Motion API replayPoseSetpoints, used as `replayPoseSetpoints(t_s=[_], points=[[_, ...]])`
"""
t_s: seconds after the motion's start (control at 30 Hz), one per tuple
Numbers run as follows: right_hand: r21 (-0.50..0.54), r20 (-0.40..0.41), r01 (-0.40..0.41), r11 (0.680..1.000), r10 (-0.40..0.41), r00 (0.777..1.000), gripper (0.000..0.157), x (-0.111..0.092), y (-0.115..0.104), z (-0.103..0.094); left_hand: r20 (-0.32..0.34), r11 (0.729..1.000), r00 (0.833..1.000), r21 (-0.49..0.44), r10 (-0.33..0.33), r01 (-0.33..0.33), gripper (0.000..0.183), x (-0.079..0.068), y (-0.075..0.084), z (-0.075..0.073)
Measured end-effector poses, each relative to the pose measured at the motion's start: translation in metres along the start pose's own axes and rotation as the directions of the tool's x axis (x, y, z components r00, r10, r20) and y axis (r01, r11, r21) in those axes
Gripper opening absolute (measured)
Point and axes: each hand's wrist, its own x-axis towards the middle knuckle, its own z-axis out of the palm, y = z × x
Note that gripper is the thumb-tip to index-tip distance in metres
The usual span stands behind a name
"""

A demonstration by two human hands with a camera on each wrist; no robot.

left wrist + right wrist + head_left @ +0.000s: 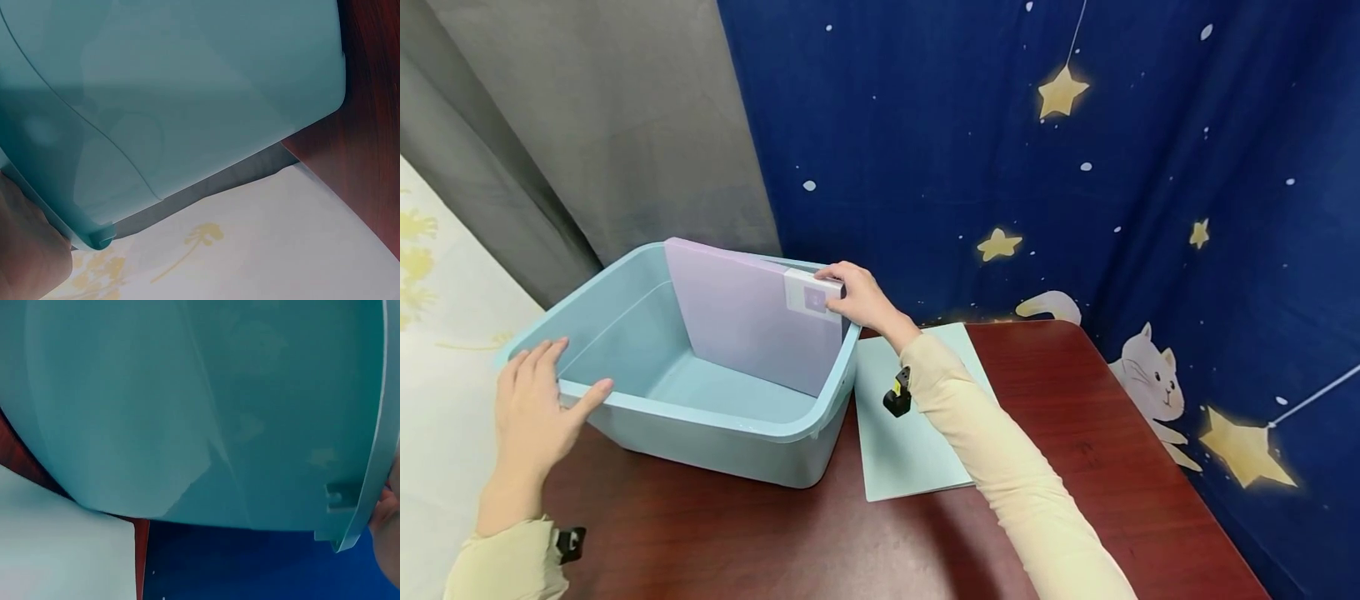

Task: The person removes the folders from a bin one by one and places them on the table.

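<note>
A light blue plastic tub (715,450) stands on the table, and its outer wall fills much of both wrist views. Inside it, a flat lilac file folder (745,321) with a white label stands on edge, slightly tilted, its top above the rim. My right hand (865,296) pinches the folder's upper right corner by the label, thumb on the near face. At the tub's front left corner, my left hand (535,404) rests on the rim with fingers extended and thumb spread. Only part of each hand shows in the wrist views.
Flat on the dark red wooden table (1045,392), a pale mint folder (917,450) lies right of the tub, partly under my right forearm. Behind hang a grey curtain (647,108) and a blue curtain (910,108) with stars. White patterned cloth (445,350) is at the left.
</note>
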Motion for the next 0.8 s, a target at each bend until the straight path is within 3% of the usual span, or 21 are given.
replayPoseSetpoints(t_s=[0.33,0.67,0.8], points=[[0.101,-0.037,0.047,0.994,-0.043,0.998,0.029,-0.004,-0.01,0.006,-0.014,1.0,1.0,-0.005,-0.001,0.001,0.078,0.0,0.001,-0.002],[0.228,-0.197,0.023,0.973,0.022,0.98,0.028,-0.007,-0.014,0.01,-0.019,1.0,1.0,0.001,0.004,-0.004,0.079,-0.001,0.0,0.0],[0.235,-0.288,0.055,0.97,0.015,0.957,0.027,-0.009,-0.014,0.01,-0.011,1.0,1.0,0.003,0.002,-0.002,0.079,0.0,0.001,0.0]])
